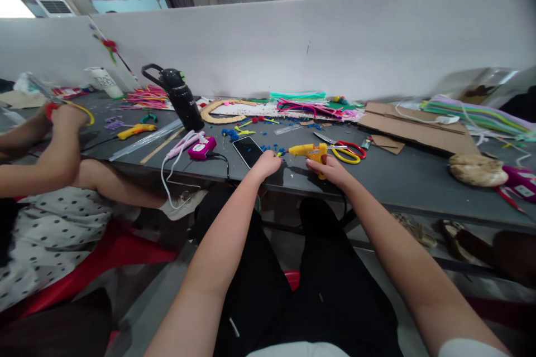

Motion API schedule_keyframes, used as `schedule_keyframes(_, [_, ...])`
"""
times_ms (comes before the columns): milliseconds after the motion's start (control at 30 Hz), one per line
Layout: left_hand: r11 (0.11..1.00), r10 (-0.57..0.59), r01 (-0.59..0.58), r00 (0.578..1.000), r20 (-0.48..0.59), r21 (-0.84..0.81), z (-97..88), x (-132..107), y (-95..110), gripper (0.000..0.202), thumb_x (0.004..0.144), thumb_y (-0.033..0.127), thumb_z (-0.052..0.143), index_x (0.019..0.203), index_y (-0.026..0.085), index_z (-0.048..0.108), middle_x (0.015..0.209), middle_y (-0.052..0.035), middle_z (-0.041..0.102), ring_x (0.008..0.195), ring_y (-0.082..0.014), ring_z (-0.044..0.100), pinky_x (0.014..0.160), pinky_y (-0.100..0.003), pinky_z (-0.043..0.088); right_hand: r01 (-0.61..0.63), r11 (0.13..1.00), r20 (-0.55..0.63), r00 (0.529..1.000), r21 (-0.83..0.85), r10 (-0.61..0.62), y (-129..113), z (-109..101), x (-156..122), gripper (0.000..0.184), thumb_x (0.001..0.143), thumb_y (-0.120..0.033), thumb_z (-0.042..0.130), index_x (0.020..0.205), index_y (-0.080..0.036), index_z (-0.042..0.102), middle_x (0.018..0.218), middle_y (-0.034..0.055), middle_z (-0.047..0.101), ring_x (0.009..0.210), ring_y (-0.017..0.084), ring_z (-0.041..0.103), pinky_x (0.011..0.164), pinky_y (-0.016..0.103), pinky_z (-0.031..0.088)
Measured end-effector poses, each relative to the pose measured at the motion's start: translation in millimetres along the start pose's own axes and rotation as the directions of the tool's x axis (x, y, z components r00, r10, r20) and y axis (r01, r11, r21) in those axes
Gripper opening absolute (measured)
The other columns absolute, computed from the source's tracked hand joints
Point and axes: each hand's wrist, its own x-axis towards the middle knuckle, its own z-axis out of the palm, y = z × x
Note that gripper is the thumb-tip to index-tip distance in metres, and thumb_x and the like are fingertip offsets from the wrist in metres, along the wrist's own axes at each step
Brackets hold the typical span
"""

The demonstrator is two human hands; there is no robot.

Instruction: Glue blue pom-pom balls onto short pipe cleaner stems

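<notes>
My right hand [330, 170] is closed round the handle of a yellow glue gun [309, 150] that rests on the dark table [402, 178], nozzle pointing left. My left hand [268, 164] is pinched shut just left of the nozzle, on a tiny piece too small to name. A black phone [248, 151] lies face up right beside my left hand. Small blue bits [229, 134] are scattered behind it. Red-and-yellow scissors [345, 152] lie just behind the glue gun.
A black bottle [181, 97] stands at the back left, with a pink device [201, 148] and white cable near it. Pipe cleaners [312, 107] and cardboard sheets [412, 125] line the rear wall. Another person's arms [58, 145] work at the left with a second glue gun [134, 131].
</notes>
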Motion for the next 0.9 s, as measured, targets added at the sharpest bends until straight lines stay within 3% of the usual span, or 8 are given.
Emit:
schedule_keyframes(167, [1.0,0.013,-0.013,1.0,0.001,0.001,-1.7,0.2,0.9,0.019,0.077,0.027,0.06,0.064,0.016,0.052,0.05,0.0003,0.044,0.049,-0.0122,0.041,0.051,-0.026,0.024,-0.006,0.994,-0.046,0.999,-0.109,0.001,-5.9,0.9,-2.8,0.043,0.079,-0.059,0.06,0.078,-0.016,0.065,0.067,0.0021,0.054,0.061,0.014,0.046,0.058,0.029,0.037])
schedule_keyframes(267, [0.998,0.033,-0.034,0.999,-0.023,-0.052,-3.4,0.6,1.7,0.02,0.079,0.028,0.058,0.065,0.017,0.049,0.05,0.0019,0.041,0.048,-0.0108,0.038,0.05,-0.026,0.022,-0.012,0.965,-0.183,0.982,-0.262,-0.037,-10.5,0.9,-2.9,0.044,0.08,-0.059,0.058,0.083,-0.016,0.067,0.068,0.0037,0.057,0.063,0.017,0.05,0.062,0.031,0.04])
schedule_keyframes(367, [0.988,0.072,-0.074,0.997,-0.02,-0.135,-5.1,-0.6,4.1,0.024,0.081,0.028,0.055,0.064,0.019,0.042,0.049,0.004,0.036,0.046,-0.0091,0.033,0.049,-0.025,0.02,-0.001,0.887,-0.299,0.942,-0.461,-0.155,-10.6,-2.7,2.5,0.04,0.081,-0.057,0.057,0.078,-0.018,0.063,0.07,0.0053,0.058,0.066,0.02,0.051,0.066,0.034,0.041])
schedule_keyframes(467, [0.972,0.102,-0.099,0.995,0.004,-0.212,-6.4,-4.2,8.2,0.024,0.083,0.027,0.053,0.064,0.019,0.04,0.048,0.005,0.033,0.045,-0.0082,0.03,0.049,-0.025,0.02,0.035,0.803,-0.263,0.935,-0.596,-0.236,-5.8,-10.2,13.2,0.039,0.082,-0.056,0.055,0.071,-0.019,0.058,0.072,0.0068,0.058,0.068,0.02,0.051,0.068,0.035,0.04])
schedule_keyframes(567, [0.955,0.109,-0.094,0.993,0.041,-0.281,-7.2,-9.3,13.1,0.024,0.085,0.027,0.053,0.066,0.019,0.042,0.047,0.0058,0.032,0.043,-0.0072,0.027,0.047,-0.024,0.02,0.01,0.782,-0.223,0.956,-0.623,-0.189,0.3,-18.2,23.8,0.04,0.082,-0.057,0.055,0.073,-0.019,0.058,0.073,0.007,0.059,0.068,0.02,0.051,0.067,0.035,0.04])
schedule_keyframes(733, [0.912,0.125,-0.072,0.987,0.106,-0.404,-7.4,-15.9,18.6,0.019,0.088,0.026,0.051,0.072,0.017,0.047,0.045,0.0081,0.028,0.038,-0.0053,0.02,0.043,-0.023,0.015,-0.148,0.753,-0.315,0.945,-0.641,-0.082,5.4,-25.3,28.8,0.047,0.073,-0.062,0.065,0.082,-0.016,0.062,0.083,0.0118,0.063,0.079,0.026,0.058,0.071,0.036,0.043])
schedule_keyframes(900, [0.876,0.147,-0.071,0.981,0.124,-0.476,-7.0,-16.3,18.8,0.016,0.088,0.025,0.053,0.074,0.017,0.048,0.045,0.0089,0.028,0.036,-0.0041,0.018,0.04,-0.022,0.012,-0.119,0.82,-0.351,0.931,-0.56,-0.104,6.2,-25.6,13.8,0.059,0.064,-0.061,0.074,0.099,-0.015,0.062,0.095,0.0118,0.065,0.082,0.025,0.06,0.073,0.037,0.046])
